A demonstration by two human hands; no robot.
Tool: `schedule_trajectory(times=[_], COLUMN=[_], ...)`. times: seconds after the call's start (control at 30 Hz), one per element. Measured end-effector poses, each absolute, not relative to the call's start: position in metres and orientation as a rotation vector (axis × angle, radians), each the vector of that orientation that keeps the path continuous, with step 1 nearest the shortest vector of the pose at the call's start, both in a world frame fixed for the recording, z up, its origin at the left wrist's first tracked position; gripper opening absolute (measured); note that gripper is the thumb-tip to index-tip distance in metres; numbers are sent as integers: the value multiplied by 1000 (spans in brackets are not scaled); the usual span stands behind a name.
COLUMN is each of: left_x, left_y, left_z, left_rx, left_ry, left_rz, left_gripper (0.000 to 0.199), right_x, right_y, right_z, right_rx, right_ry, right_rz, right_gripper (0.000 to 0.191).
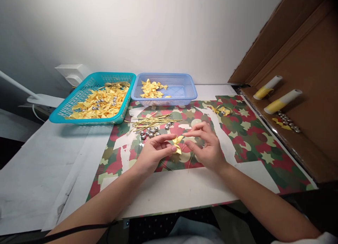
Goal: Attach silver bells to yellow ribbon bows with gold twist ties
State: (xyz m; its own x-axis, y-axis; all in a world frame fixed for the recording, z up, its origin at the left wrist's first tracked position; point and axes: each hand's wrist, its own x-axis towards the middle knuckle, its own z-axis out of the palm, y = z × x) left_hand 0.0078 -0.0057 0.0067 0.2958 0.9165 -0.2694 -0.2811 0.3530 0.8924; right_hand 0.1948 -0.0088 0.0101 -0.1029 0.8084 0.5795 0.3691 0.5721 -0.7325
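Observation:
My left hand (159, 147) pinches a small yellow ribbon bow (177, 145) between thumb and fingers, over the middle of the patterned sheet. Close on the bow's other side is my right hand (207, 145), its thumb and index finger apart. The right index fingertip is at the bow's upper edge; whether it touches I cannot tell. Thin strands (190, 161) lie below the hands, partly hidden. Beyond my left hand lie several silver bells (150, 132) and a loose bundle of gold twist ties (153, 122).
A teal basket (58, 114) holds yellow bows, silver bells and gold ties. Beside it, a blue basket (182, 92) holds more bows. Finished-looking yellow pieces (223, 111) lie at the back right. Two tubes (286, 100) stand out from the cardboard (303, 60) at right.

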Motion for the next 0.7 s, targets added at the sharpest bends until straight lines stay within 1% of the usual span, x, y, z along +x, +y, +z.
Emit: schedule_trajectory(times=[0.17,0.33,0.47,0.63,0.7], left_x=[8,8,9,11,10], left_y=[-6,-6,-7,-8,-8], left_z=[4,0,6,14,14], left_rx=[863,895,976,1035,1038], left_ry=[934,931,894,898,902], left_rz=[845,830,801,809,823], left_gripper=[43,43,40,39,39], right_x=[196,198,198,197,197], right_y=[-4,-2,-2,0,0], right_z=[9,12,9,1,0], right_rx=[-963,-981,-944,-834,-838], right_ry=[-1924,-1949,-1854,-1676,-1662], right_rz=[654,837,896,1021,1054], right_gripper=[10,9,11,21,20])
